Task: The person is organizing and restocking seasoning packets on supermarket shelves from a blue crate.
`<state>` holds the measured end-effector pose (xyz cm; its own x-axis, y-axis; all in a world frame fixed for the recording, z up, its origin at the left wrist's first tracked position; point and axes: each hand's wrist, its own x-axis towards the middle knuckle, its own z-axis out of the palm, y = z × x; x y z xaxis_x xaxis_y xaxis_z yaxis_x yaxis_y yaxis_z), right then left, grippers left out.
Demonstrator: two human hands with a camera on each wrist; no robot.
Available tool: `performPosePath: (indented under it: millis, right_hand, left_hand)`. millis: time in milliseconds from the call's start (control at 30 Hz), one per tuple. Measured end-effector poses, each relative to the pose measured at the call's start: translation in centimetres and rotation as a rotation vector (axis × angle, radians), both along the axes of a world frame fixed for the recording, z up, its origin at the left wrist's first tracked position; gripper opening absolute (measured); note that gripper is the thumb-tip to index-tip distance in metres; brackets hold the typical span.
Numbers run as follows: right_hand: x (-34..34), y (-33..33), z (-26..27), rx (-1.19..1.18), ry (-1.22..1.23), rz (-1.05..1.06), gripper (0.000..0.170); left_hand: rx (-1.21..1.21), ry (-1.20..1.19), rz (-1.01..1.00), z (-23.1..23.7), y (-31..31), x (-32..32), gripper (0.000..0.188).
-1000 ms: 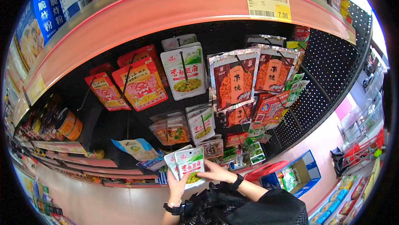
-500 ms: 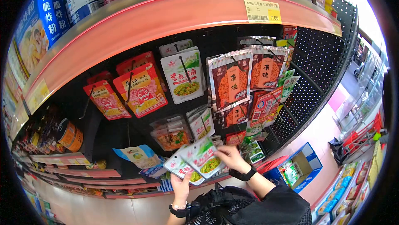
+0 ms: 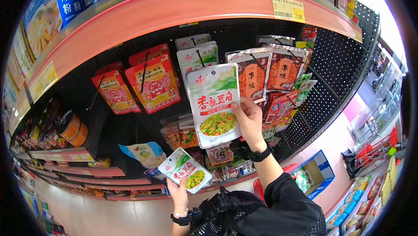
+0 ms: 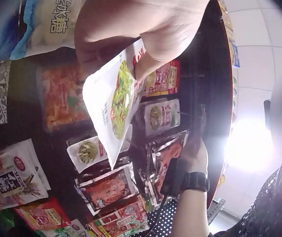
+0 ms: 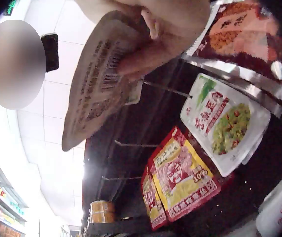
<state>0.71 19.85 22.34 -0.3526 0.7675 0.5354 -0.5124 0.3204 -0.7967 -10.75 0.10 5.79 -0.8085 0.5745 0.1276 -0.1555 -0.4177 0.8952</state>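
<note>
In the head view my right hand (image 3: 250, 122) pinches a white and green pouch of beans (image 3: 213, 92) by its right edge, thumb on the front. That pouch is upright before hanging pouches of the same kind (image 3: 198, 58), overlapping them. The right wrist view shows its printed back (image 5: 99, 79) under my fingers, near a metal hook (image 5: 165, 88). Lower down, my left hand (image 3: 178, 194) grips a matching pouch (image 3: 185, 170), tilted, by its lower left edge. In the left wrist view the thumb presses on its front (image 4: 121, 96).
Red and yellow packets (image 3: 153, 83) hang to the left, brown and orange packets (image 3: 278, 68) to the right. A pink shelf edge (image 3: 174, 13) with a price tag (image 3: 288, 8) runs above. Bare hooks (image 3: 326, 83) stick out of the perforated panel. A blue box (image 3: 320, 170) stands at lower right.
The two pouches, overlapping before, are now apart. My right hand has raised one up and toward the hanging pouches, while my left hand keeps the other low.
</note>
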Motion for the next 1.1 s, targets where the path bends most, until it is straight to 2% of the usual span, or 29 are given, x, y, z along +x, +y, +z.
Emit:
performPosePath:
  millis: [333,533,600,900,1033,1100]
  right_hand:
    - [0.0,-0.3,0.1,-0.032,-0.067,0.012,0.016]
    - [-0.8,-0.5,0.0,0.026,-0.092,0.006,0.016]
    - [-1.2,-0.7,-0.3,0.082,-0.019,-0.042,0.015]
    - [-1.5,-0.9,-1.6,0.057,0.013,-0.086,0.016]
    - [-0.8,-1.6,-1.1,0.077,-0.080,-0.181,0.016]
    - [-1.0,-1.6,-0.7,0.046,0.013,-0.153,0.018]
  left_hand:
    - [-0.019,-0.021,0.003,-0.7,-0.9,0.3,0.038]
    - [-0.008,-0.034,0.043,-0.6,-2.2,0.9,0.040]
    - [0.001,-0.050,0.072,-0.5,-2.8,1.1,0.040]
    - [-0.015,-0.094,0.134,-0.7,-4.6,1.2,0.044]
    - [-0.034,-0.083,0.156,-0.6,-5.0,1.8,0.041]
    - [-0.044,-0.063,0.148,-0.7,-4.8,1.9,0.041]
